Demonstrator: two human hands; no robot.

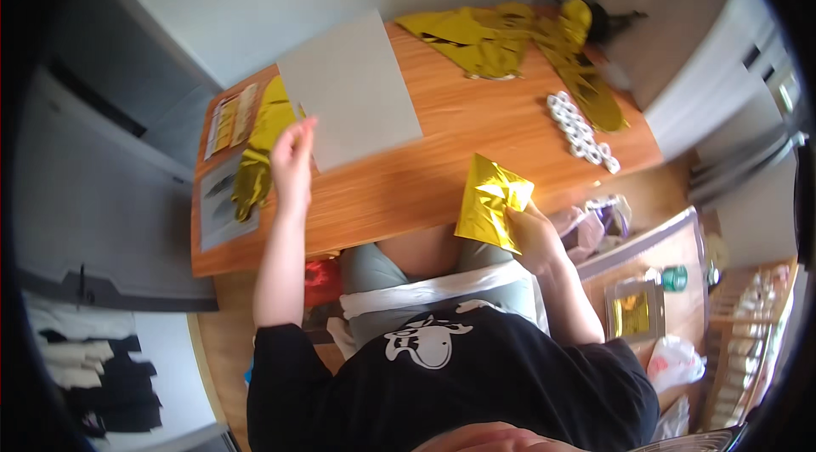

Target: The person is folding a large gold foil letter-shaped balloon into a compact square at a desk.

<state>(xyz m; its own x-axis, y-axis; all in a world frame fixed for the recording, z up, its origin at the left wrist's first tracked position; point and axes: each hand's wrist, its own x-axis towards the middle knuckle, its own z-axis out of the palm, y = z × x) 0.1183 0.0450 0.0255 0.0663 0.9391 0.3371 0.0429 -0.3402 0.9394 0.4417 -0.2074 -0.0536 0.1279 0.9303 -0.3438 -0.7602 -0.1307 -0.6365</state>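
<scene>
My right hand [537, 238] grips a shiny gold foil sheet [489, 197] by its right side, over the table's front edge and above my lap. The foil looks flat and roughly rectangular, with creases. My left hand [293, 159] is raised over the left part of the table, its fingers pinched together and a little blurred. A tiny gold speck shows by the fingertips; whether it is held I cannot make out. Just behind that hand lies a large pale grey board [357, 95]. Left of it is a crumpled strip of gold foil [268, 142].
On the wooden table [450, 125], more gold foil [476, 39] is heaped at the back right. White tape rolls [582, 133] stand in a cluster at the right. Printed sheets [229, 120] lie far left. Bags [676, 363] and a wooden rack [752, 341] stand to my right.
</scene>
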